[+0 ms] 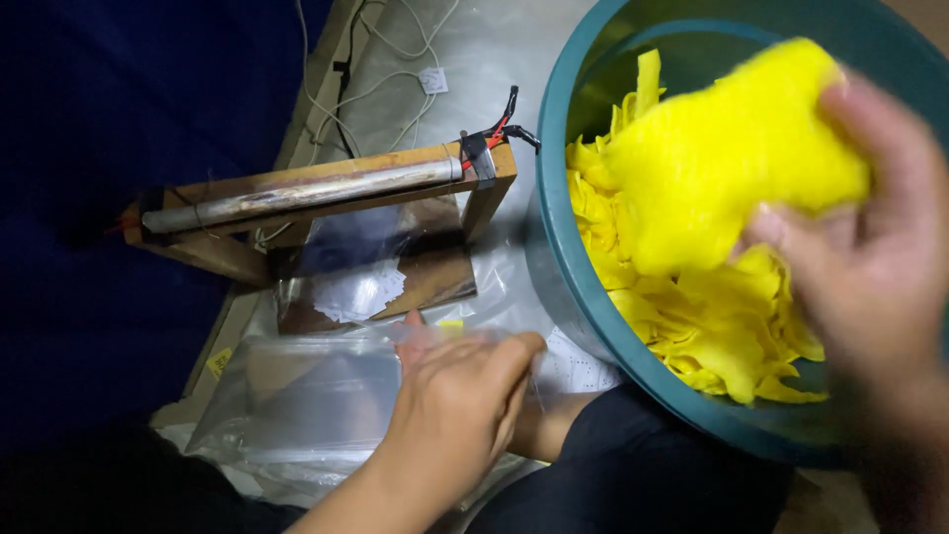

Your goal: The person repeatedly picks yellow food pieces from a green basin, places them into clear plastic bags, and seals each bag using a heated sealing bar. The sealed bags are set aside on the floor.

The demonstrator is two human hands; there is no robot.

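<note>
A teal tub (583,297) heaped with yellow pieces (712,336) fills the right side; left of it stands a wooden sealing frame (326,193). Over the tub, the blurred right hand (870,267) appears to pinch a yellow sponge-like piece (722,158). Left of the tub, the left hand (460,405) grips the mouth of a clear plastic bag (306,396).

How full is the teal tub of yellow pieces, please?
Partly full: yellow pieces heap low in the teal tub, its inner wall bare above.
</note>
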